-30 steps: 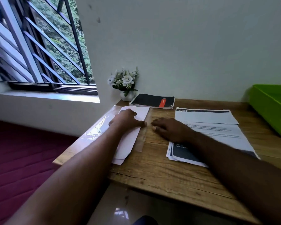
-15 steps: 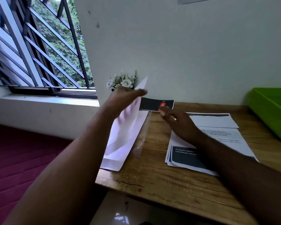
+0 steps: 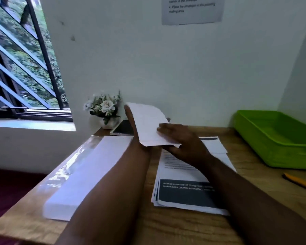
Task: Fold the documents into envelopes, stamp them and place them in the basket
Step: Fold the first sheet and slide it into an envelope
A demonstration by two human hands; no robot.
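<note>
Risk first: one envelope (image 3: 149, 124) is up in the air between both hands, lightly held, so a slip would drop it onto the documents (image 3: 187, 175) or off the desk's left edge, and a rough grab would crease it before anything goes inside. Left hand (image 3: 132, 126) is mostly hidden behind the envelope; one straight finger shows along its left edge, rest of the grip I cannot tell, but it looks like it supports the paper from behind. Right hand (image 3: 182, 140) is about half open: fingers laid on the envelope's right face, thumb under the bottom edge, so a loose pinch, not a clamp. Envelope is tilted, bottom edge hanging just above the top of the documents, not touching the desk. Second risk: whether it's a single envelope or two stuck together, can't tell from here, check before stuffing. Below and left, the envelope stack (image 3: 81, 175) lies in its clear wrapper near the desk's left edge, part of it under the left forearm; an elbow nudge could push it off. Documents lie flat and unfolded under the right forearm, so folding looks not yet started. Green basket (image 3: 276, 138) sits well to the right, nothing visible in it. Yellow pencil (image 3: 298, 182) lies near the basket. Flower pot (image 3: 104, 110) and a dark notebook (image 3: 124, 128) at the back.
</note>
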